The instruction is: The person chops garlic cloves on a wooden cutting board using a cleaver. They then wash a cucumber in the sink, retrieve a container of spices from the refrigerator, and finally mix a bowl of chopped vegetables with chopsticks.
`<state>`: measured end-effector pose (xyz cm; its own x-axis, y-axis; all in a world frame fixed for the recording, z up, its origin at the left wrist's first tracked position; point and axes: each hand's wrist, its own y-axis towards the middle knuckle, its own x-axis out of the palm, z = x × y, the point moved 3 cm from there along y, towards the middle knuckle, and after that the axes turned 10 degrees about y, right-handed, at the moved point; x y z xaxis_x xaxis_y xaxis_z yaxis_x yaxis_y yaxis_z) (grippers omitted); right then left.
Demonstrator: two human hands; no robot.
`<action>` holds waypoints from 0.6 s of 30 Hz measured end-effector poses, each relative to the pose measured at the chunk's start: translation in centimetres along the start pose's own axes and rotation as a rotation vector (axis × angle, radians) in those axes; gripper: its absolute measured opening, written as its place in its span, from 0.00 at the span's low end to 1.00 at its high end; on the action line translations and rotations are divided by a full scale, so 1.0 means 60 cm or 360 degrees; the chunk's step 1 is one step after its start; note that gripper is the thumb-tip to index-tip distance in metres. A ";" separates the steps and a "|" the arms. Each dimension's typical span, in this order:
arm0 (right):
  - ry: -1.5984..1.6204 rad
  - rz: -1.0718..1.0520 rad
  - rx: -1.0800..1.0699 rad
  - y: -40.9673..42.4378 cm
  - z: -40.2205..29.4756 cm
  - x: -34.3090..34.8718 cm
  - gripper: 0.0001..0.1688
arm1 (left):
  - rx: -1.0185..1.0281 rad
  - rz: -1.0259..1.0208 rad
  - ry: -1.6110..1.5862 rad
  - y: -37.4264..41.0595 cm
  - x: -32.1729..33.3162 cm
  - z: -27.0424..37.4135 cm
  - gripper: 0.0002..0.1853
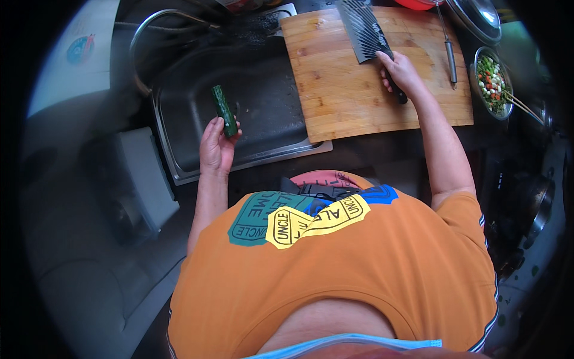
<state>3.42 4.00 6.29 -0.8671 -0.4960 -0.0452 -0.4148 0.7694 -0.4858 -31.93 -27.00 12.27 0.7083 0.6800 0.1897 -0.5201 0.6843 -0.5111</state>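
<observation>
My left hand (219,146) grips the lower end of a short piece of cucumber (223,110), held upright above the metal sink basin (264,112). The handle of a cleaver (362,33) is in my right hand (398,74), over the wooden cutting board (345,98). The cleaver's broad patterned blade points away from me, near the board's far side. The two hands are well apart, and the cucumber does not touch the blade.
A curved faucet (134,49) stands at the sink's left. On the board's right side lies a metal-handled utensil (450,63). Beyond its right edge are a bowl of chopped vegetables (491,83) with chopsticks (522,107) and a lid (480,18). A pan (540,206) sits at far right.
</observation>
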 end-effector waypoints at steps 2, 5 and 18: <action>-0.0064 -0.0125 0.0062 0.000 0.003 0.049 0.20 | 0.0006 -0.0002 -0.0026 -0.007 -0.022 0.007 0.12; -0.0358 -0.0386 0.0161 -0.041 -0.009 0.176 0.23 | 0.0060 -0.0011 -0.0034 -0.014 -0.041 0.026 0.10; 0.0440 0.0542 -0.0058 -0.117 0.099 -0.104 0.21 | 0.0099 -0.0293 0.0005 -0.001 0.005 0.052 0.12</action>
<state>13.38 -0.69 4.78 -0.9952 -0.0893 0.0405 -0.0980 0.8865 -0.4521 -33.18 -26.01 14.99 0.7956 0.5411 0.2724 -0.4102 0.8121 -0.4149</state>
